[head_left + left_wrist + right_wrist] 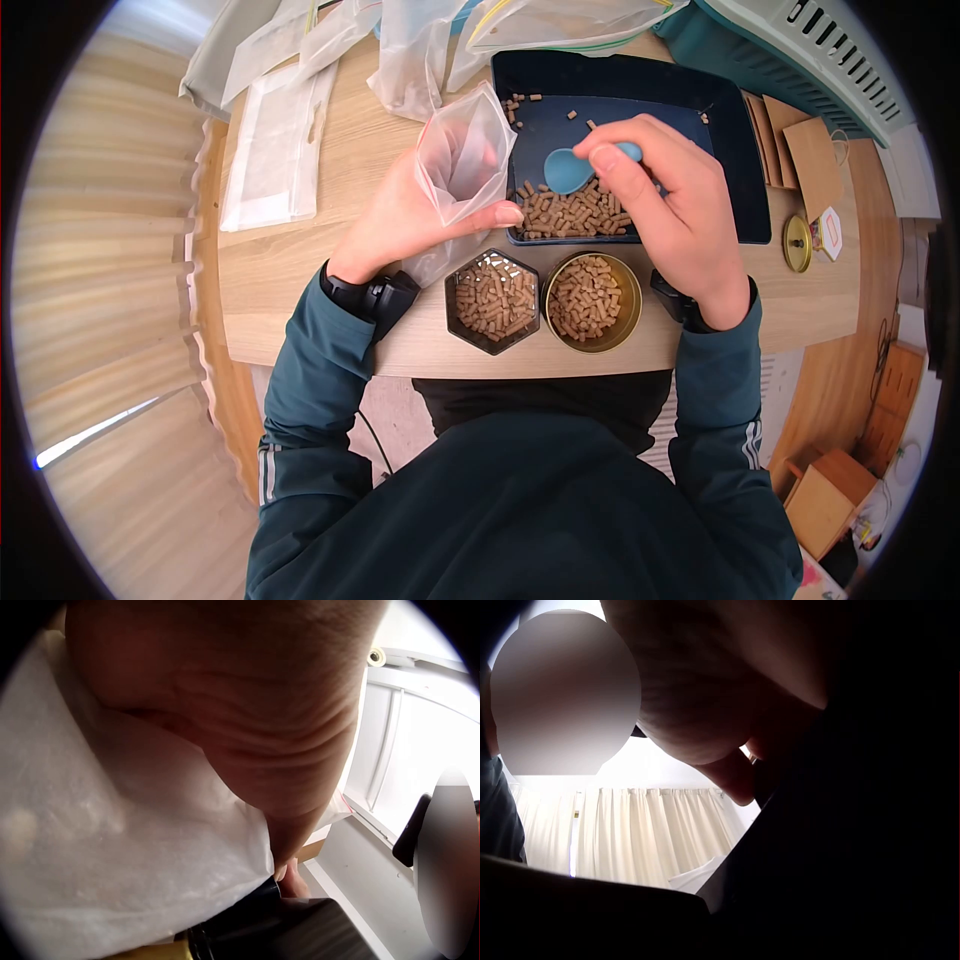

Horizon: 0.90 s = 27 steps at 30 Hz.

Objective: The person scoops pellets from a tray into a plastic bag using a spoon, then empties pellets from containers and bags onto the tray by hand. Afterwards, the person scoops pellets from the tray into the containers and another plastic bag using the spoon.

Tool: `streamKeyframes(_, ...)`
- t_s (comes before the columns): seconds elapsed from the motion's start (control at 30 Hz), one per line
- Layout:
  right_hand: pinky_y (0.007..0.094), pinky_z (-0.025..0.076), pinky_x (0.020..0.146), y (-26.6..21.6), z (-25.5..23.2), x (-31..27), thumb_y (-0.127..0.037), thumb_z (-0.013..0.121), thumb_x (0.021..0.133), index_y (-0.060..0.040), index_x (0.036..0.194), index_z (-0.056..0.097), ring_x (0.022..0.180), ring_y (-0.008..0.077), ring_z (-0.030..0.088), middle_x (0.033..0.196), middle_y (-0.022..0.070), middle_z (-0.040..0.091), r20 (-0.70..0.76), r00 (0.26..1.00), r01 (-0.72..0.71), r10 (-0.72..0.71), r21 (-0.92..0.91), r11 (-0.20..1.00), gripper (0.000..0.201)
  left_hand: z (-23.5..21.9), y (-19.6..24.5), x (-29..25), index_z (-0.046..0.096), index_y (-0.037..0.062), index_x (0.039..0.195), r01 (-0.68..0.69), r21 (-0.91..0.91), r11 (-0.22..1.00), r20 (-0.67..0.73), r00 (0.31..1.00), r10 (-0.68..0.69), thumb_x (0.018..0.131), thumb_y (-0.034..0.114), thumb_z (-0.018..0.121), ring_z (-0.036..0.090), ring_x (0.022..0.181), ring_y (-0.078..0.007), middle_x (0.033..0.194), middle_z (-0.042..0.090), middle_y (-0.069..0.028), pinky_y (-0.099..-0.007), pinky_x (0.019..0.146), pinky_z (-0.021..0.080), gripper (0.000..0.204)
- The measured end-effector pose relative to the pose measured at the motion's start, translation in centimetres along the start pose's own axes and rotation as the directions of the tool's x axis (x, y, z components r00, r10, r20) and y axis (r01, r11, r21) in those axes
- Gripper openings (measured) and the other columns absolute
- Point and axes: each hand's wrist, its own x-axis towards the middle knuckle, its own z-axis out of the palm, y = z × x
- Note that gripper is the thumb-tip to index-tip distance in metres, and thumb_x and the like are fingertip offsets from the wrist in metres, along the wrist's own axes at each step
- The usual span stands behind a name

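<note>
My left hand point(390, 220) holds a clear zip bag point(462, 160) with its mouth spread open, the thumb lying across the front. In the left wrist view, the cloudy plastic point(135, 847) hangs under the palm. My right hand point(685, 205) pinches a small blue spoon point(568, 173) by its handle over a dark blue tray point(640, 95). Below the spoon, brown pellets point(575, 215) are heaped along the tray's near side. The right wrist view is mostly dark, with part of the right hand point(697, 712) showing.
A black hexagonal container point(450, 312) and a round gold tin point(634, 312), both with pellets, stand at the near edge. Empty plastic bags point(275, 150) lie at left; more stand behind. A gold lid point(796, 243), brown cardboard point(815, 160) and a teal-and-grey crate point(720, 55) are at right.
</note>
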Motion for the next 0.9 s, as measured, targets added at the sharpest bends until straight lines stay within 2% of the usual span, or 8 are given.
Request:
streamKeyframes(0.07, 0.0292, 0.046, 0.064, -0.5, -0.3, 0.0, -0.014, 0.066, 0.102, 0.0003, 0.104, 0.072, 0.069, 0.0168, 0.058, 0.086, 0.0078, 0.066, 0.109, 0.994, -0.006, -0.005, 0.099, 0.995, 0.015, 0.0, -0.1, -0.1, 0.059, 0.0031, 0.116, -0.003, 0.003, 1.0, -0.006, 1.0, 0.003, 0.075, 0.034, 0.098, 0.058, 0.089, -0.0108, 0.099, 0.063, -0.0015, -0.0287, 0.081, 0.051, 0.065)
streamKeyframes(0.17, 0.029, 0.046, 0.065, -0.2, -0.3, -0.2, -0.014, 0.065, 0.102, 0.0003, 0.104, 0.072, 0.07, 0.0169, 0.059, 0.088, 0.0082, 0.067, 0.189, 0.982, -0.032, -0.008, 0.206, 0.978, 0.016, 0.0, -0.2, 0.0, 0.059, 0.0033, 0.116, 0.002, 0.001, 1.0, -0.003, 1.0, -0.002, 0.075, 0.035, 0.098, 0.058, 0.089, -0.0111, 0.098, 0.064, -0.0015, -0.0289, 0.08, 0.051, 0.065)
streamKeyframes(0.3, 0.0282, 0.048, 0.067, -0.3, -0.4, -0.2, -0.016, 0.065, 0.103, 0.0009, 0.107, 0.072, 0.072, 0.0156, 0.062, 0.089, 0.008, 0.069, 0.221, 0.975, -0.085, 0.035, 0.22, 0.972, 0.018, 0.0, -0.4, 0.0, 0.06, 0.0037, 0.116, -0.016, 0.02, 1.0, -0.002, 1.0, 0.016, 0.074, 0.036, 0.098, 0.059, 0.089, -0.0115, 0.098, 0.064, -0.0016, -0.0293, 0.08, 0.051, 0.065)
streamKeyframes(0.47, 0.0247, 0.051, 0.07, -0.3, -0.8, -0.1, -0.021, 0.062, 0.107, 0.0013, 0.111, 0.072, 0.079, 0.0089, 0.063, 0.087, 0.0036, 0.07, 0.266, 0.946, -0.277, 0.187, 0.358, 0.892, 0.025, 0.1, -0.3, -0.1, 0.06, 0.0038, 0.116, -0.016, -0.006, 1.0, -0.012, 1.0, 0.016, 0.075, 0.036, 0.098, 0.059, 0.089, -0.0115, 0.098, 0.064, -0.0015, -0.0292, 0.081, 0.051, 0.064)
streamKeyframes(0.57, 0.0229, 0.051, 0.07, -0.1, -0.9, -0.1, -0.023, 0.061, 0.108, -0.0001, 0.113, 0.072, 0.08, 0.0069, 0.063, 0.088, 0.0017, 0.07, 0.293, 0.927, -0.343, 0.235, 0.407, 0.846, 0.026, 0.2, -0.1, -0.1, 0.06, 0.0038, 0.116, -0.01, -0.025, 1.0, -0.02, 1.0, 0.009, 0.075, 0.034, 0.098, 0.06, 0.09, -0.0116, 0.098, 0.064, -0.0017, -0.0293, 0.081, 0.052, 0.064)
streamKeyframes(0.8, 0.0217, 0.049, 0.07, 0.4, -0.8, 0.0, -0.026, 0.059, 0.109, -0.0019, 0.114, 0.073, 0.078, 0.0061, 0.061, 0.084, 0.0002, 0.067, 0.259, 0.931, -0.352, 0.258, 0.437, 0.828, 0.028, 0.0, 0.0, -0.1, 0.059, 0.004, 0.115, 0.012, -0.025, 1.0, 0.002, 1.0, -0.012, 0.075, 0.031, 0.098, 0.06, 0.089, -0.0107, 0.098, 0.064, -0.0011, -0.0286, 0.079, 0.051, 0.062)
streamKeyframes(0.9, 0.0218, 0.049, 0.069, 0.6, -1.0, 0.2, -0.027, 0.059, 0.109, -0.0025, 0.113, 0.073, 0.075, 0.0063, 0.06, 0.082, -0.0002, 0.066, 0.19, 0.946, -0.321, 0.261, 0.467, 0.824, 0.029, 0.1, -0.1, -0.1, 0.059, 0.0042, 0.115, 0.009, -0.014, 1.0, 0.003, 1.0, -0.009, 0.075, 0.03, 0.098, 0.06, 0.087, -0.0099, 0.096, 0.064, -0.0005, -0.028, 0.078, 0.051, 0.061)
